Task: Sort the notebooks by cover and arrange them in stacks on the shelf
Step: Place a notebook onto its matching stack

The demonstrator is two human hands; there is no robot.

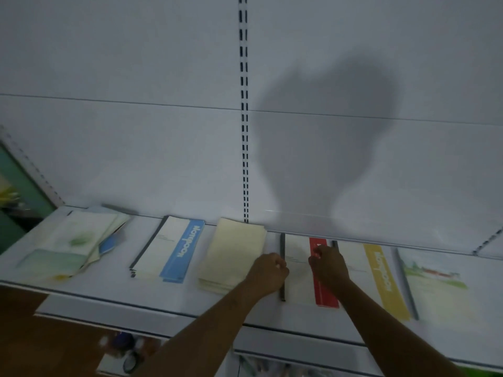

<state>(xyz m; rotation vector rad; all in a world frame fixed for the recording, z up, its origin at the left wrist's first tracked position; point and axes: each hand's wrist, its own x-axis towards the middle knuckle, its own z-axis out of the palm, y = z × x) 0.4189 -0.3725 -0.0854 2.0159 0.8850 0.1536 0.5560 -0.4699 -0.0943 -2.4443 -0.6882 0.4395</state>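
1. Nearest to us, under the shelf's front edge, we see a brown surface (40,336) at lower left and some small blurred items (128,352) that we cannot make out.
2. Our two forearms reach up from the bottom of the view onto the white shelf (114,289).
3. Our left hand (268,270) is curled at the dark spine of the red-striped notebook (322,278), and our right hand (328,263) is curled over its red band; whether the fingers really pinch the cover we cannot tell, as the view is blurred.
4. That notebook lies flat on the shelf, between the plain cream stack (232,254) on its left and the yellow-striped notebook (381,278) on its right.
5. Further right lies a landscape-cover notebook (435,284).
6. Left of the cream stack lies the blue-striped stack (168,251), and at the far left a loose, fanned pile of green-cover notebooks (68,243).
7. Behind everything stands the white back panel (136,131) with its slotted upright (244,110), and a shadow (326,137) falls on it.
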